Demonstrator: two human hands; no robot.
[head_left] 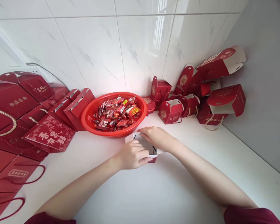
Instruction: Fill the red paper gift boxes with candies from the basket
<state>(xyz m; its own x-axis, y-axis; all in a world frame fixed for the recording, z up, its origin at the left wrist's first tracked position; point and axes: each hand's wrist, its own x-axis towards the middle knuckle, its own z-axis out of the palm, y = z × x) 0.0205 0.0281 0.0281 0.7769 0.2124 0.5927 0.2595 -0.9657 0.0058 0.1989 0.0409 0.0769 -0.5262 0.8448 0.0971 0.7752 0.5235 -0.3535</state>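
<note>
A small red box (146, 143) with a white inside stands with its top open on the white table, just in front of the basket. My left hand (133, 154) has its fingers bent over the near left rim of this box. On the far right side, my right hand (158, 137) grips the rim, its fingers reaching over the edge. Dark cord ends show inside the box. Behind it, an orange-red plastic basket (84, 123) holds many wrapped sweets (118, 113) in red, black and yellow packets.
Red gift boxes and bags with rope handles (21, 102) crowd the left side. More red boxes (170, 110) stand at the back right, some with open flaps (226, 99). A tiled wall (88, 43) rises behind, and a grey panel (259, 93) borders the right.
</note>
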